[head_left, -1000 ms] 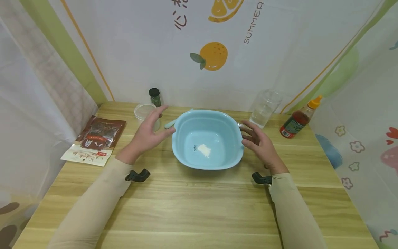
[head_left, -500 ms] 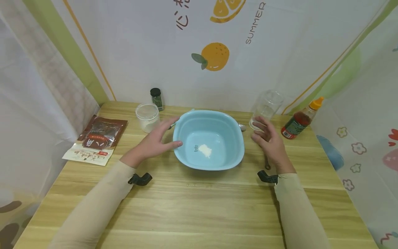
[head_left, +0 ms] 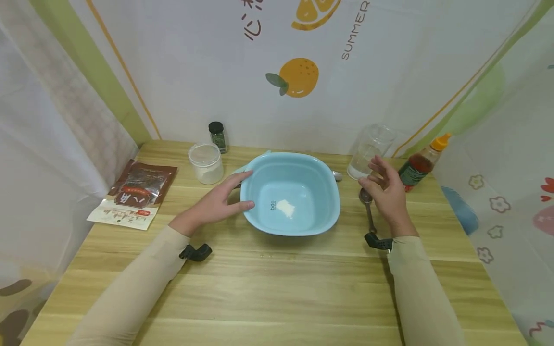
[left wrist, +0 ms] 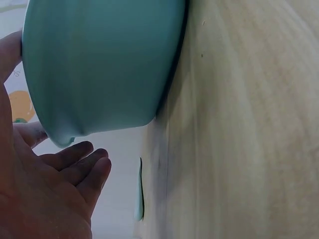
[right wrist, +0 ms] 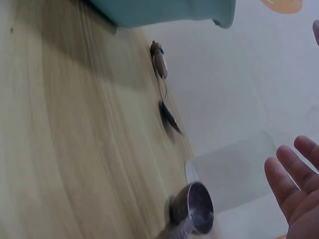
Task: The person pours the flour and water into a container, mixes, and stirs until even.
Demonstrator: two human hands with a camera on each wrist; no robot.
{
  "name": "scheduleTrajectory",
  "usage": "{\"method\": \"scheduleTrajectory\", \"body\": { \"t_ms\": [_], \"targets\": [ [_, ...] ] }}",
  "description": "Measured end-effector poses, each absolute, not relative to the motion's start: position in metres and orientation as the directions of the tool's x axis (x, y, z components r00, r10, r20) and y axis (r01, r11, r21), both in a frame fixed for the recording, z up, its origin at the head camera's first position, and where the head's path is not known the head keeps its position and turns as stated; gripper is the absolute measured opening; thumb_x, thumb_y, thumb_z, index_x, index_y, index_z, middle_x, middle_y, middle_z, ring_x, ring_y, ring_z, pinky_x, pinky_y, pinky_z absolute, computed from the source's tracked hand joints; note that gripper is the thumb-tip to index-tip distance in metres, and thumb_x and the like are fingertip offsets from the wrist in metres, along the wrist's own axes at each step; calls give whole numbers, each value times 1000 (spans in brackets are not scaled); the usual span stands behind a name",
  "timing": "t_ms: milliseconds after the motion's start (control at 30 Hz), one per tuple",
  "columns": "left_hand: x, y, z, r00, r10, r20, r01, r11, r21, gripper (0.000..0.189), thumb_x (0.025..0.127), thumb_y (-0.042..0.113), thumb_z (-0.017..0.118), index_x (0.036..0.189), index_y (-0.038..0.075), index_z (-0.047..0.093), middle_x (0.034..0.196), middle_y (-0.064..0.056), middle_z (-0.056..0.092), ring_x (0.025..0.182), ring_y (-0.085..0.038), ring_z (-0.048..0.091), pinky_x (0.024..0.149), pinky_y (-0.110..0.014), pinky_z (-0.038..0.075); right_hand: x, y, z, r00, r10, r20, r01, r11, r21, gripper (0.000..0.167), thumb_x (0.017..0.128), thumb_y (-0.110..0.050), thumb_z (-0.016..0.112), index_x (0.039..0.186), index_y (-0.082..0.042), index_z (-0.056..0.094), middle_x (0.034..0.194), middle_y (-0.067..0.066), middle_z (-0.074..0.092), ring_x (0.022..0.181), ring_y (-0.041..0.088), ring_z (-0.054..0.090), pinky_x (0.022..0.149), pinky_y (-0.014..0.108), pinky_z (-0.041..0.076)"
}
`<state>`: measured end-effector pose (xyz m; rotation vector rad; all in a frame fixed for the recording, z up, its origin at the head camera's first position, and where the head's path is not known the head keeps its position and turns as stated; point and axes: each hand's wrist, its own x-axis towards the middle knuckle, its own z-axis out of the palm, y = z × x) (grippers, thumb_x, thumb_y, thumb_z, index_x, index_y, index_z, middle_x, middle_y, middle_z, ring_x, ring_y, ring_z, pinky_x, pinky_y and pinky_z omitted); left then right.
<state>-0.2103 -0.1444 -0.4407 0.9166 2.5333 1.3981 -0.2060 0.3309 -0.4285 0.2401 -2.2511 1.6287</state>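
A light blue plastic basin (head_left: 255, 218) sits mid-table with a small patch of white powder (head_left: 285, 208) inside. My left hand (head_left: 216, 204) rests at its left rim, thumb on the edge; in the left wrist view the other fingers (left wrist: 92, 169) reach loosely past the corner. Well to the right of the basin, my right hand (head_left: 386, 194) hovers with relaxed fingers and holds nothing. Below it a dark, round-bowled spoon (head_left: 366, 196) lies on the table, its bowl large in the right wrist view. Behind that hand stands a clear glass (head_left: 361, 156) with some clear liquid.
On the left are a lidded clear jar (head_left: 208, 173) of white powder, a black-capped jar of green flakes (head_left: 218, 139) and a brown food packet (head_left: 138, 187). A red sauce bottle (head_left: 417, 168) stands at right. A metal spoon (head_left: 337, 176) pokes out behind the basin.
My right hand has moved away from the basin's right side to the right, uncovering the dark spoon. My left hand has come down and forward onto the left rim. The basin stays put.
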Motion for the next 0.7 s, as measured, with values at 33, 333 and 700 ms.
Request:
{"method": "scheduleTrajectory", "body": {
  "t_ms": [33, 333, 700],
  "targets": [
    [-210, -144, -441, -814, 551, 186, 450, 394, 801, 88, 104, 30, 81, 175, 9, 33, 177, -14, 37, 157, -38, 45, 132, -61, 32, -207, 333, -429, -925, 80, 372, -328, 330, -885, 73, 103, -5, 78, 168, -3, 45, 163, 24, 50, 149, 30, 53, 117, 33, 51],
    [-209, -145, -440, -821, 538, 189, 435, 376, 818, 85, 104, 24, 81, 174, 8, 35, 176, -14, 38, 156, -39, 47, 130, -58, 37, -220, 345, -433, -927, 152, 342, -273, 353, -895, 81, 101, -6, 80, 171, -3, 38, 164, 20, 45, 150, 36, 49, 120, 40, 50],
    [-209, -144, -440, -816, 545, 190, 425, 343, 838, 83, 105, 22, 79, 173, 4, 35, 177, -17, 37, 154, -41, 50, 128, -61, 39, -242, 366, -431, -969, 146, 198, -121, 418, -900, 100, 104, -27, 82, 179, -12, 19, 175, 17, 33, 158, 37, 42, 126, 50, 45]
  ]
}}
